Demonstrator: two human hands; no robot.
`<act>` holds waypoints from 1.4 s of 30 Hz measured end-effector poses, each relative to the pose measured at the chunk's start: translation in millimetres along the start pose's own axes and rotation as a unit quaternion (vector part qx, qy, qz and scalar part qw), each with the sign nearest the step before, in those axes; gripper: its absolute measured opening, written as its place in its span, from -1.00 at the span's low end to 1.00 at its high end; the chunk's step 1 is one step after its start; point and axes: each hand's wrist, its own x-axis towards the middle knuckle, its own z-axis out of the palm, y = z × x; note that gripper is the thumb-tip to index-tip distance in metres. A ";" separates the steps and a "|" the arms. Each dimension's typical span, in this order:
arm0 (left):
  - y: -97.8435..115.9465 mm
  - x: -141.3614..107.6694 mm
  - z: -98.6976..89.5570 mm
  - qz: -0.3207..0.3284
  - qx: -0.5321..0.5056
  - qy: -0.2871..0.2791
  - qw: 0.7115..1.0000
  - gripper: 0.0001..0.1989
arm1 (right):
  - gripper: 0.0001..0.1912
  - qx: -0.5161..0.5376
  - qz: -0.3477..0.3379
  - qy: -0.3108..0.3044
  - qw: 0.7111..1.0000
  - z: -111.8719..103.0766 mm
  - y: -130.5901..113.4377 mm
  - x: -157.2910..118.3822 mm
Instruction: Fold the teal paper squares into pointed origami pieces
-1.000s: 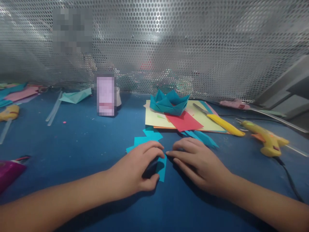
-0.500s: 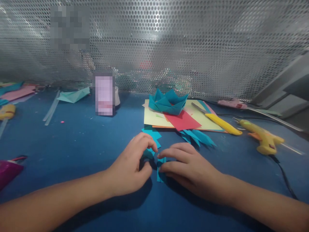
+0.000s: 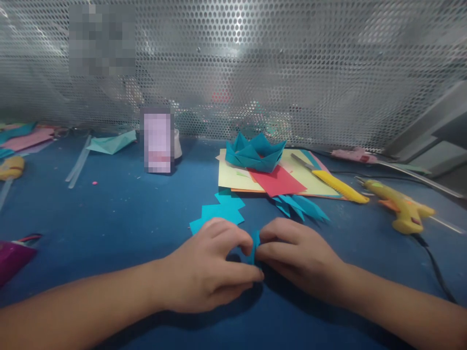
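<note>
Left hand (image 3: 215, 265): thumb and fingers curled apart at near centre, beside small blue paper piece (image 3: 255, 245). Right hand (image 3: 302, 253): fingers bunched at its right edge; pinch cannot be confirmed.

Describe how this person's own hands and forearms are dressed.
Both the left hand and the right hand are bare: no gloves, rings or bracelets show. No sleeves show on the forearms, and no watch or cable either.
</note>
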 end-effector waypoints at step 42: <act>-8.2 1.0 7.3 0.032 -0.036 -0.054 0.997 -0.80 | -0.89 0.172 0.133 -0.099 0.971 -0.4 7.5 1.4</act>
